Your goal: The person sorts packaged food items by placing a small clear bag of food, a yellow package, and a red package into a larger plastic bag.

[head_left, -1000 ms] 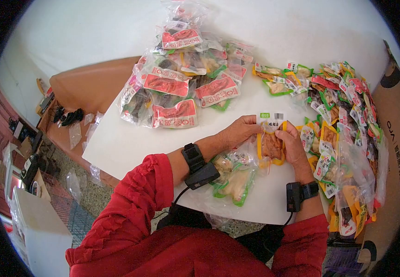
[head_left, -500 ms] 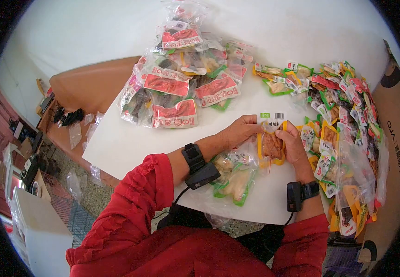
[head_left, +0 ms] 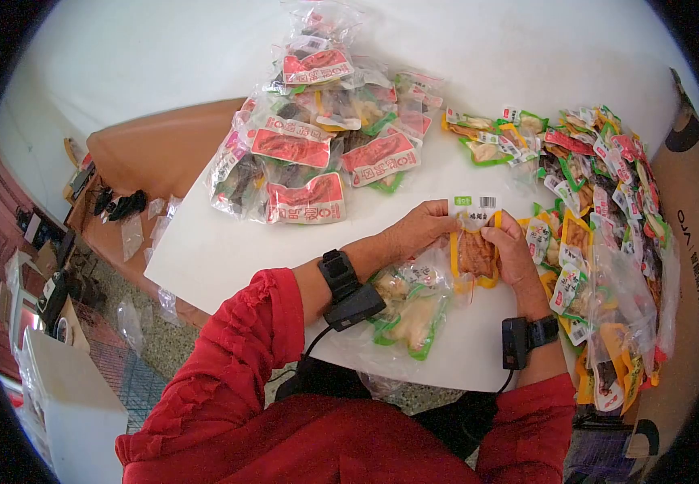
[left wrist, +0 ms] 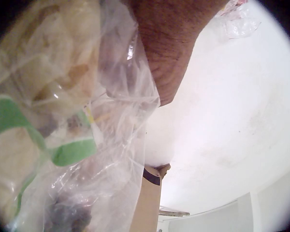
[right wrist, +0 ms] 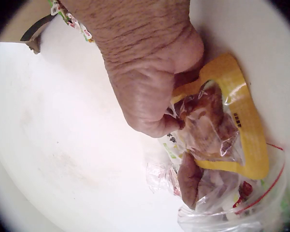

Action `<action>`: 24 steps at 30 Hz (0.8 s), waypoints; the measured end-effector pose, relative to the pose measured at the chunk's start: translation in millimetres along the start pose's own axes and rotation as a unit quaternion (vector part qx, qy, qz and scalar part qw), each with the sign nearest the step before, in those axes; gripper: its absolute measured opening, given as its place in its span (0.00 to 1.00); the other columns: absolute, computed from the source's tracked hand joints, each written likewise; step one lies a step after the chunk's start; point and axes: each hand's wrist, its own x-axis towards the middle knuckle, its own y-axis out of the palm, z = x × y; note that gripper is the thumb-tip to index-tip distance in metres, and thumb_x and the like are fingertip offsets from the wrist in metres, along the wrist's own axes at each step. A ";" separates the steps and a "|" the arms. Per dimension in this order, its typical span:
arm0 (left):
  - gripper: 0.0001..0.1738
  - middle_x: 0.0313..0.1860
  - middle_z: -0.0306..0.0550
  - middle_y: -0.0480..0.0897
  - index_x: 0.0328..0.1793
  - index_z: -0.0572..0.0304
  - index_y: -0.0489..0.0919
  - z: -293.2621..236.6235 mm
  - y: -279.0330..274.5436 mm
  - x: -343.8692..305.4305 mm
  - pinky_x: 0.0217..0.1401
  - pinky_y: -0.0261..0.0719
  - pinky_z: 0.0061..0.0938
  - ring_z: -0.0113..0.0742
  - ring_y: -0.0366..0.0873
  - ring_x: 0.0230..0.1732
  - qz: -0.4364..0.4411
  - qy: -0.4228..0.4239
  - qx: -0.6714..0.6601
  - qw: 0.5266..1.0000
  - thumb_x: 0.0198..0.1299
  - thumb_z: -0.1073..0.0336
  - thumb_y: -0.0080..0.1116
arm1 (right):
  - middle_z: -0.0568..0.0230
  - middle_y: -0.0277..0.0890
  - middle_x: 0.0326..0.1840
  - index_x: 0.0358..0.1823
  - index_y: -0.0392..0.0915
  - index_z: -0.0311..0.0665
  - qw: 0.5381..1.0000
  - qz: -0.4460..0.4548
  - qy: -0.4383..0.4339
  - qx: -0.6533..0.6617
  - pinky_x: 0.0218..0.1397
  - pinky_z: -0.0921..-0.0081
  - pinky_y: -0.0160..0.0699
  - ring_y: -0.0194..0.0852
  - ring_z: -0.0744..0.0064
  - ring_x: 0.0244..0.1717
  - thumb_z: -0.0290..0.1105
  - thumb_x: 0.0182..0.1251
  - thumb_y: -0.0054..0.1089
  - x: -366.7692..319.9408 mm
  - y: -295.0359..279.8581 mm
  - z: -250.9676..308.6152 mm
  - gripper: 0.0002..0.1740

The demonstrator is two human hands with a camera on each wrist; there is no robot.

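Both hands hold one small yellow-edged snack packet (head_left: 474, 246) over the white table (head_left: 204, 250). My left hand (head_left: 418, 230) pinches its left edge, and my right hand (head_left: 507, 250) grips its right side. In the right wrist view the right hand (right wrist: 145, 92) pinches the yellow packet (right wrist: 222, 130), whose lower end sits in the mouth of a clear zip bag (right wrist: 237, 203). That clear zip bag (head_left: 410, 302), with green-edged packets inside, lies under my left wrist. The left wrist view shows only the clear bag (left wrist: 63, 135) close up and part of the wrist.
A heap of filled clear bags with red labels (head_left: 317, 137) lies at the back of the table. Many loose small packets (head_left: 600, 210) are piled along the right side, with empty clear bags (head_left: 632, 290) on them. A brown sofa (head_left: 156, 149) stands to the left.
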 end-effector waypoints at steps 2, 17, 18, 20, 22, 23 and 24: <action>0.13 0.32 0.35 0.76 0.48 0.61 0.73 -0.1 0.4 -0.3 0.24 0.67 0.13 0.18 0.68 0.23 -0.006 -0.003 0.000 1.000 0.57 0.67 0.49 | 0.70 0.69 0.29 0.35 0.69 0.35 1.000 0.000 0.001 0.008 0.35 0.84 0.69 0.66 0.83 0.30 0.29 0.54 0.47 -0.8 2.2 1.8 0.08; 0.14 0.32 0.34 0.77 0.49 0.60 0.73 -0.7 -0.4 -1.1 0.25 0.67 0.13 0.18 0.69 0.24 -0.004 -0.005 0.010 1.000 0.58 0.65 0.49 | 0.69 0.70 0.30 0.37 0.69 0.35 1.000 0.003 0.006 0.030 0.36 0.83 0.71 0.68 0.82 0.30 0.27 0.55 0.46 -1.3 4.4 4.2 0.08; 0.14 0.32 0.34 0.77 0.49 0.60 0.73 -0.3 -2.0 -0.5 0.25 0.67 0.13 0.18 0.69 0.24 0.000 -0.005 0.018 1.000 0.58 0.65 0.49 | 0.69 0.70 0.30 0.37 0.69 0.35 1.000 0.004 0.007 0.030 0.36 0.83 0.71 0.68 0.82 0.30 0.27 0.55 0.46 -1.1 3.9 3.6 0.08; 0.13 0.32 0.34 0.77 0.48 0.60 0.73 -0.7 -1.7 -0.8 0.25 0.67 0.13 0.18 0.69 0.24 0.005 -0.005 0.027 1.000 0.58 0.65 0.49 | 0.69 0.70 0.30 0.37 0.69 0.35 1.000 0.004 0.005 0.027 0.36 0.83 0.70 0.68 0.82 0.30 0.27 0.55 0.46 -1.1 4.2 3.8 0.08; 0.13 0.31 0.34 0.77 0.48 0.60 0.73 0.0 0.2 -0.6 0.25 0.67 0.13 0.18 0.69 0.23 -0.003 0.003 0.002 1.000 0.58 0.66 0.49 | 0.70 0.70 0.30 0.37 0.69 0.35 1.000 0.003 0.003 0.023 0.37 0.83 0.70 0.68 0.82 0.30 0.27 0.55 0.46 -1.5 4.5 5.1 0.08; 0.13 0.31 0.34 0.77 0.48 0.60 0.73 0.0 0.2 -0.4 0.25 0.67 0.13 0.18 0.69 0.23 -0.003 0.003 0.002 1.000 0.58 0.66 0.49 | 0.69 0.71 0.31 0.38 0.69 0.35 1.000 0.009 0.005 0.026 0.37 0.83 0.70 0.68 0.82 0.30 0.27 0.56 0.46 -1.9 4.8 6.2 0.09; 0.13 0.31 0.34 0.77 0.48 0.60 0.73 0.0 -0.1 -0.3 0.25 0.68 0.13 0.18 0.69 0.23 -0.005 -0.001 0.005 1.000 0.57 0.66 0.49 | 0.69 0.71 0.32 0.39 0.70 0.35 0.999 0.015 0.008 0.029 0.37 0.83 0.70 0.68 0.82 0.31 0.27 0.56 0.46 -2.0 5.0 6.8 0.09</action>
